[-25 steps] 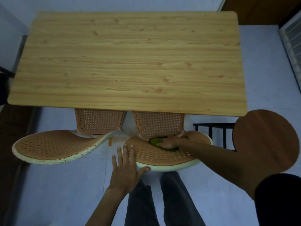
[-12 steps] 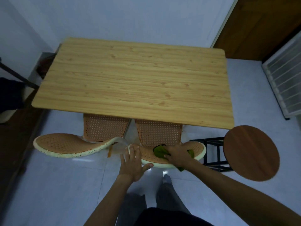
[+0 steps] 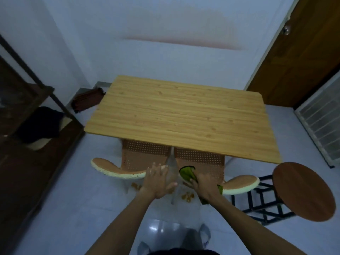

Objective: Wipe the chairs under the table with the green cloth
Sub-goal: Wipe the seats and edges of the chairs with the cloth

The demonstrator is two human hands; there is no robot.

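Right hand [image 3: 205, 184] at 5 o'clock of my view, fingers curled tight around the green cloth [image 3: 187, 173], pressing it on the right chair [image 3: 202, 163] under the table [image 3: 182, 116]. Cloth bunched, upper part poking out toward 11 o'clock of the hand, a tail hanging below the wrist. Left hand [image 3: 158, 181] just beside it at 9 o'clock, fingers spread flat, gripping nothing I can see, over the rim of the left chair [image 3: 128, 166]. Round wooden stool [image 3: 303, 190] at 3 o'clock. Orange crumbs [image 3: 187, 196] on floor between hands.
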